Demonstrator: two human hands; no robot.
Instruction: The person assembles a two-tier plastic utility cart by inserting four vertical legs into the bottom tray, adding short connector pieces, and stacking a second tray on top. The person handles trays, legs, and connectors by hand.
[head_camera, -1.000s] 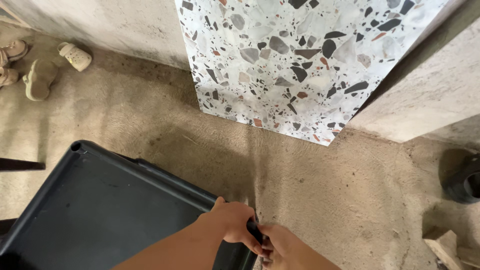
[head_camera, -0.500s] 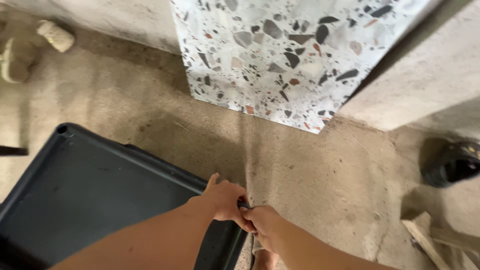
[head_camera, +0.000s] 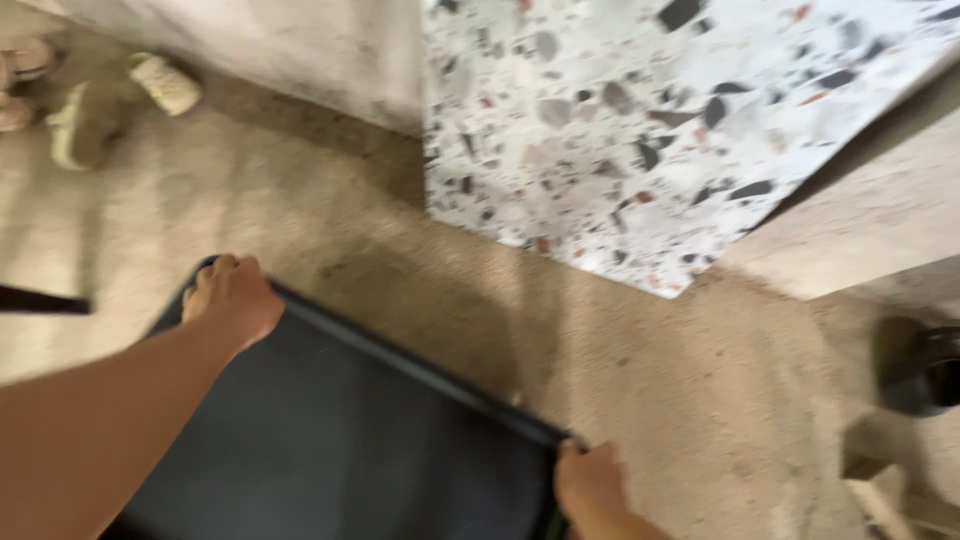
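Black tray (head_camera: 340, 440) showing plain and dark; slab (head_camera: 640, 120) showing white, speckled grey, black, reddish; floor (head_camera: 700, 400) lying sandy beige; sandals (head_camera: 70, 120) looking pale.

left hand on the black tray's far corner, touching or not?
Touching. In the head view the left hand is wrapped over the far corner of the black tray, fingers covering the rim with no gap visible.

Soft daylight, heavy motion blur

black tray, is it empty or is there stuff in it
Empty as far as shown: the black tray shows only bare dark surface between the left hand and right hand; its near part is out of frame.
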